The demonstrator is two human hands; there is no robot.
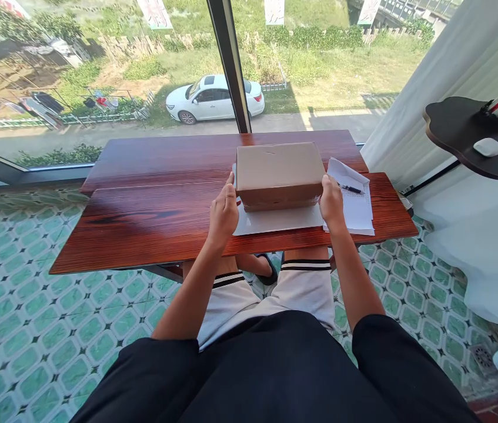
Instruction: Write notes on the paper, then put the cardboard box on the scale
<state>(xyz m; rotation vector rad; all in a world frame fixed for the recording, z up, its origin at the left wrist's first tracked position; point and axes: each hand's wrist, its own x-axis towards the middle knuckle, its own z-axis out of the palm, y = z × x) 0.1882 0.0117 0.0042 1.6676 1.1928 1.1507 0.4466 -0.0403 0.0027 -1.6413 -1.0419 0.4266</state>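
A closed brown cardboard box is between my two hands, above a flat white board or sheet on the table. My left hand grips the box's left end, with fingers along its side. On the opposite end, my right hand presses with its fingers curled round the corner. Whether the box rests on the white surface or is held just over it, I cannot tell. Part of that white surface is hidden beneath the box.
White papers lie right of the box, with a black pen on top. The dark red wooden table stands by a window. At right, a black shelf carries a white mouse, near a white curtain.
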